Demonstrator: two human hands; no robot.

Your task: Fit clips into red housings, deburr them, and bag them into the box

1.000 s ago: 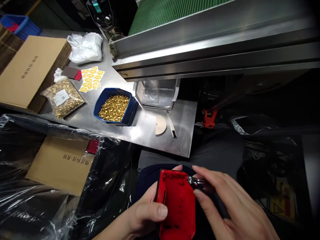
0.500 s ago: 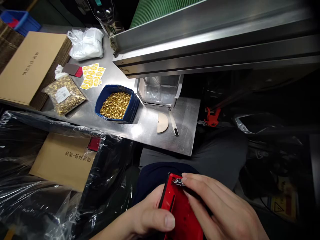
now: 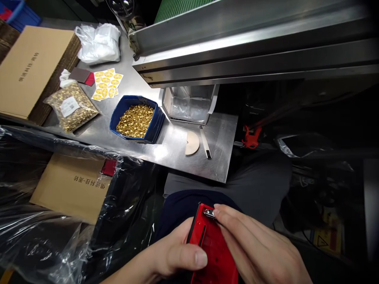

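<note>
At the bottom of the head view, my left hand grips a red plastic part with a black edge, its thumb lying across the front face. The part is tilted and has a slot along its left side. My right hand leans over the part's right side. Its fingertips are closed on a small shiny metal piece at the part's upper corner. How far that piece sits in the red part, I cannot tell. The right palm and the lower end of the part are hidden.
On the metal table stand a blue bin of small gold pieces, a bag of similar pieces, sticker sheets, a clear tray, a half-round disc and a white pen-like tool. A metal conveyor frame overhangs the table.
The camera view has shifted slightly, so the table things sit a little higher and further left. Both hands keep their holds, with the right fingers slightly moved at the metal piece.
</note>
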